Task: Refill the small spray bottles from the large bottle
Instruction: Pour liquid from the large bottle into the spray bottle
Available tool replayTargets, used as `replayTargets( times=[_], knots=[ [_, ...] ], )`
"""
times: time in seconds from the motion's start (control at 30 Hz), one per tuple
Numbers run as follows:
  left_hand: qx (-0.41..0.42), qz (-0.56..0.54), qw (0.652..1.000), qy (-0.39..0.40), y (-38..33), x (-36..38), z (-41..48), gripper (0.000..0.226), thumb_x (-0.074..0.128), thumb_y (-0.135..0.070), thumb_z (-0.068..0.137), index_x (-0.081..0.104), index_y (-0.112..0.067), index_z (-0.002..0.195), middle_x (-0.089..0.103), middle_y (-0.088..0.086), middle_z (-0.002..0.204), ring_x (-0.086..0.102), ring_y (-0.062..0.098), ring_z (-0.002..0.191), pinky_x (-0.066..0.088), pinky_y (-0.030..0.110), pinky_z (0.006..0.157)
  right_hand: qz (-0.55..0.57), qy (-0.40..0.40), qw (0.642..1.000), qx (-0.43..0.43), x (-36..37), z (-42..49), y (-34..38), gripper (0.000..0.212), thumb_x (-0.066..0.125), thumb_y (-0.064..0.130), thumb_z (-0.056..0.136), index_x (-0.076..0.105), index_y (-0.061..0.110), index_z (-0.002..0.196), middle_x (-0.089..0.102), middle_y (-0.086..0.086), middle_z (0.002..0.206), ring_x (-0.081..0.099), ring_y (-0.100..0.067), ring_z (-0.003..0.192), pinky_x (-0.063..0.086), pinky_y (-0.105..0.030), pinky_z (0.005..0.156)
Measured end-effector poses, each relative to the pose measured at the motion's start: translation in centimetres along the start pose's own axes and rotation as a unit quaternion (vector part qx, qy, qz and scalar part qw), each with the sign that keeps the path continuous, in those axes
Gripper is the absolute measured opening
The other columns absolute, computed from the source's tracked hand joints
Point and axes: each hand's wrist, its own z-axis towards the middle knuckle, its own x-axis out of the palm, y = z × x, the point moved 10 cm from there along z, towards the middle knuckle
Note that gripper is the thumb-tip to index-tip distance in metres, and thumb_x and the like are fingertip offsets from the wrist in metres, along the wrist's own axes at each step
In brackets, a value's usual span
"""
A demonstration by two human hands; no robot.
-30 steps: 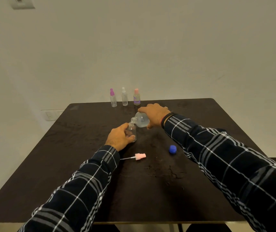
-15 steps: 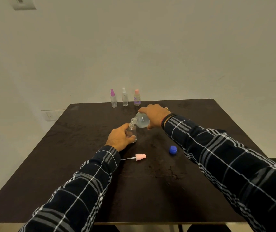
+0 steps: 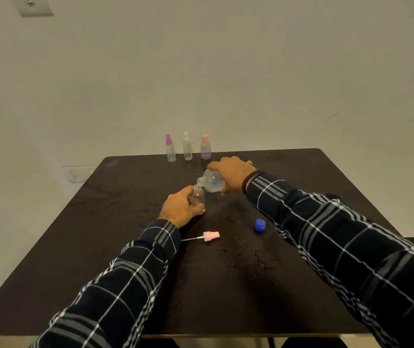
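Table: we record a dark table (image 3: 95, 247) set against a pale wall; everything below stands or lies on it or is held over it.
Sleeves: both arms wear dark plaid sleeves (image 3: 338, 247) and reach in from the near edge.
Right hand: the right hand (image 3: 233, 175) wraps the body of the large bottle from above, fingers curled round it, a dark band at the wrist.
Left hand: the left hand (image 3: 179, 207) grips the small open bottle from its left side, thumb across the front.
Large bottle: the large bottle (image 3: 212, 181), clear, is tipped down to the left over the table's middle, its neck meeting the small bottle's mouth.
Small open bottle: the small open bottle (image 3: 199, 198) stands upright on the table; we cannot tell its fill level.
Far row: three capped small bottles (image 3: 187, 149) stand side by side at the far edge, topped purple, white and pink from left to right.
Spray head: a pink spray head (image 3: 211, 236) lies on its side near the left wrist, its tube pointing left.
Cap: a blue cap (image 3: 259, 225) lies to its right, just beside the right sleeve.
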Motion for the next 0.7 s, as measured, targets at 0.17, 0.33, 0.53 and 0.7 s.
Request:
replayTargets(
  times=[0.17, 0.33, 0.53, 0.7],
  knots=[
    [0.002, 0.004, 1.0, -0.004, -0.13, -0.06, 0.04, 0.03, 0.073, -0.032, 0.088, 0.057, -0.034, 0.113, 0.069, -0.011, 0.099, 0.065, 0.012, 0.096, 0.05, 0.031, 0.086, -0.006, -0.004, 1.0, 0.0, -0.07, -0.04, 0.04, 0.082, 0.084, 0.033, 0.075, 0.039, 0.033, 0.144, 0.05, -0.008, 0.136, 0.045, -0.036, 0.128, 0.043, -0.061, 0.096],
    [0.004, 0.023, 1.0, -0.001, -0.3, -0.06, 0.05, 0.034, 0.073, -0.034, 0.088, 0.056, -0.031, 0.117, 0.069, -0.008, 0.101, 0.064, 0.015, 0.094, 0.049, 0.032, 0.085, -0.005, -0.002, 1.0, 0.002, -0.06, 0.02, 0.02, 0.084, 0.084, 0.033, 0.075, 0.037, 0.033, 0.145, 0.049, -0.008, 0.138, 0.045, -0.035, 0.129, 0.042, -0.06, 0.097],
    [0.001, 0.023, 1.0, 0.0, -0.28, -0.05, -0.03, 0.035, 0.073, -0.033, 0.087, 0.056, -0.029, 0.118, 0.067, -0.008, 0.101, 0.064, 0.016, 0.094, 0.048, 0.031, 0.082, -0.005, -0.004, 1.0, 0.003, -0.02, 0.05, 0.06, 0.084, 0.084, 0.033, 0.074, 0.038, 0.034, 0.144, 0.049, -0.008, 0.138, 0.045, -0.035, 0.129, 0.042, -0.06, 0.096],
    [0.001, 0.027, 1.0, 0.0, -0.37, -0.11, -0.07, 0.038, 0.074, -0.033, 0.087, 0.055, -0.029, 0.12, 0.064, -0.008, 0.1, 0.062, 0.016, 0.093, 0.045, 0.03, 0.082, -0.009, 0.004, 1.0, 0.006, -0.01, -0.01, -0.04, 0.083, 0.084, 0.033, 0.075, 0.037, 0.034, 0.144, 0.048, -0.007, 0.139, 0.043, -0.036, 0.13, 0.04, -0.066, 0.099]
  ],
)
